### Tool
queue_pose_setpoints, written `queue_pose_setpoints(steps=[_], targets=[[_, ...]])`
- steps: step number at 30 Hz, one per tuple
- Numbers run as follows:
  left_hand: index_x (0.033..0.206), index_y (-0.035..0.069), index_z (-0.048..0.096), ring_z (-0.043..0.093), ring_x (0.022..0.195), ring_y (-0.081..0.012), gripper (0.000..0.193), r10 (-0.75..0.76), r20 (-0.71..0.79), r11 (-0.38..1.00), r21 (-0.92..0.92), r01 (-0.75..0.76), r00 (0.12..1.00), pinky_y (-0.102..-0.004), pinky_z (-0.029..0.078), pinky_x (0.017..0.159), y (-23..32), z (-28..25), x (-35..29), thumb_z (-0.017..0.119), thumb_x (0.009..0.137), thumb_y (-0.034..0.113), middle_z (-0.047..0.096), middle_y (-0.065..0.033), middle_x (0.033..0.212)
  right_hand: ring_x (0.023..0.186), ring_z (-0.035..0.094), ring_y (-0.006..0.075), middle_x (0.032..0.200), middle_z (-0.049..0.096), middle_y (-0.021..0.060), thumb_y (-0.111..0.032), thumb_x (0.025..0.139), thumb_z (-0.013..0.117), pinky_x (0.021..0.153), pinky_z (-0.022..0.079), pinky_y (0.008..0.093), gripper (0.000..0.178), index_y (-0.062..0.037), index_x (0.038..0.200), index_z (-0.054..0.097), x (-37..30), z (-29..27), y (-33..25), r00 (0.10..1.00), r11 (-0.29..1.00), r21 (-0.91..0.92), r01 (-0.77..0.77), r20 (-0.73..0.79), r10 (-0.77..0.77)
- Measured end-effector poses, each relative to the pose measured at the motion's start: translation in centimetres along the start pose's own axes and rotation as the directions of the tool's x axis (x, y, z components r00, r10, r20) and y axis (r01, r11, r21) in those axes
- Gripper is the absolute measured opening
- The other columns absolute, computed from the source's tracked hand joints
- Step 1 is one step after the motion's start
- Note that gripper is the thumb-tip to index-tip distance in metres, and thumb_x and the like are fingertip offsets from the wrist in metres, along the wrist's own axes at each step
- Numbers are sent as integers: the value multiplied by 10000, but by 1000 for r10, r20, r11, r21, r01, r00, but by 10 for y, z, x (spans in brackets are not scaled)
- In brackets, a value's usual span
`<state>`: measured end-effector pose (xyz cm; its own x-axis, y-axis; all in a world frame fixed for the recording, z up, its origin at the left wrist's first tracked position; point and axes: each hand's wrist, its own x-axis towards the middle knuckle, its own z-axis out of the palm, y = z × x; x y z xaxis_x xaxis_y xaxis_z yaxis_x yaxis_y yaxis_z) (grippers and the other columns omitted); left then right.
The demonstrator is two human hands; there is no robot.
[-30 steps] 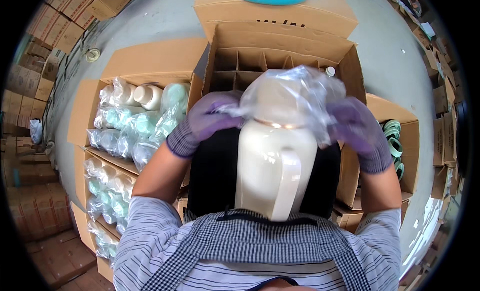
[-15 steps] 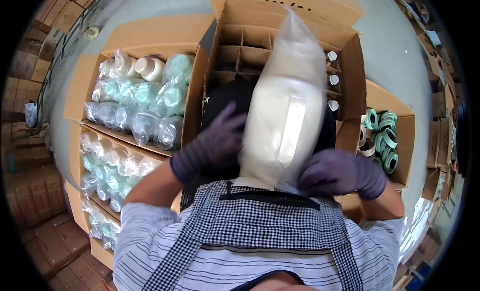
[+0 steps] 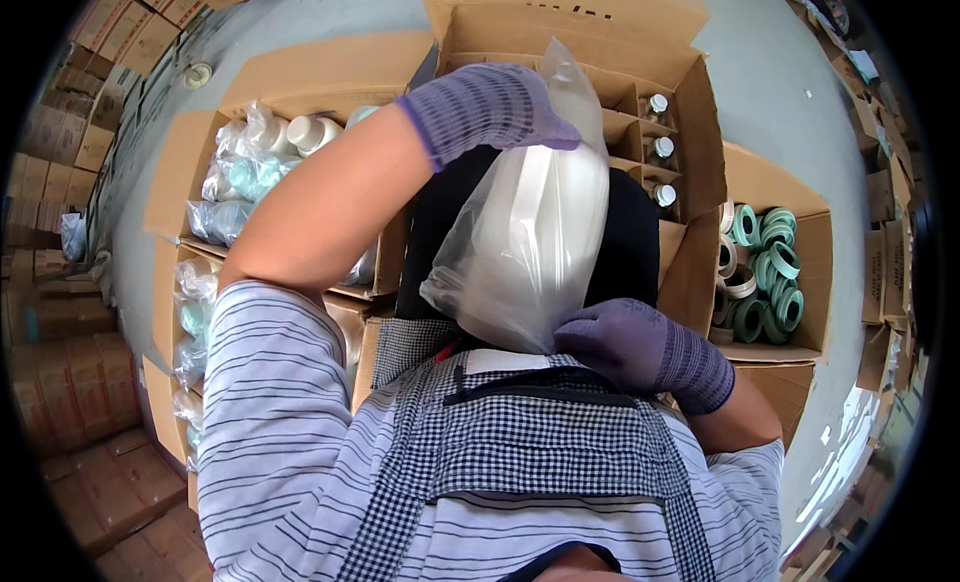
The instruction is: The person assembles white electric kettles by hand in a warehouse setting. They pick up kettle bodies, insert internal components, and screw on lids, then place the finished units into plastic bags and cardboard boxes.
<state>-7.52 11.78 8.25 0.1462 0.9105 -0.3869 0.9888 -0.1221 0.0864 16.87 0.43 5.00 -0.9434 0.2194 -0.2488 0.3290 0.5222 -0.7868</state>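
Observation:
In front of my body a large cream-white container [image 3: 540, 222] lies inside a clear plastic bag [image 3: 455, 272]. Its exact kind is hard to tell through the film. My left hand [image 3: 495, 107], in a purple-grey glove, reaches across to the bag's far end and closes over it, fingers mostly hidden behind the hand. At the near end, by my apron [image 3: 540, 452], my right hand [image 3: 625, 347] in a matching glove is closed on the gathered plastic. The bag tapers to a point beyond my left hand, and loose film spreads on the left.
Ahead stands a divided carton [image 3: 695, 112] with several clear capped bottles [image 3: 662, 152]. To the left, an open carton [image 3: 320, 67] holds bagged white and pale green containers [image 3: 250, 177], with more cartons nearer me. Green rings [image 3: 775, 267] fill a box on the right.
My left hand has moved up and forward from beside the bag onto its far end. The bagged container has shifted slightly left and lower. My right hand stays at the near end.

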Motion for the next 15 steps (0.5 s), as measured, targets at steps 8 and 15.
queue_pose_setpoints(steps=[8, 15], targets=[[1053, 43, 726, 715, 727, -179, 479, 39, 257, 789, -601, 128, 966, -324, 589, 659, -87, 40, -56, 648, 925, 498, 733, -116, 803, 1380, 403, 404, 1443, 516, 202, -402, 984, 547, 1200, 244, 519, 560, -93, 1450, 509, -16, 25, 17, 989, 998, 4, -62, 138, 61], [1271, 51, 611, 709, 879, -245, 498, -284, -153, -64, -982, -178, 947, -383, 581, 803, -167, 182, -150, 617, 967, 445, 704, -148, 1077, 1443, 348, 366, 1472, 478, 185, -346, 832, 712, 1234, 184, 600, 691, -64, 1426, 498, 138, -82, 54, 959, 450, -893, 5, -124, -256]])
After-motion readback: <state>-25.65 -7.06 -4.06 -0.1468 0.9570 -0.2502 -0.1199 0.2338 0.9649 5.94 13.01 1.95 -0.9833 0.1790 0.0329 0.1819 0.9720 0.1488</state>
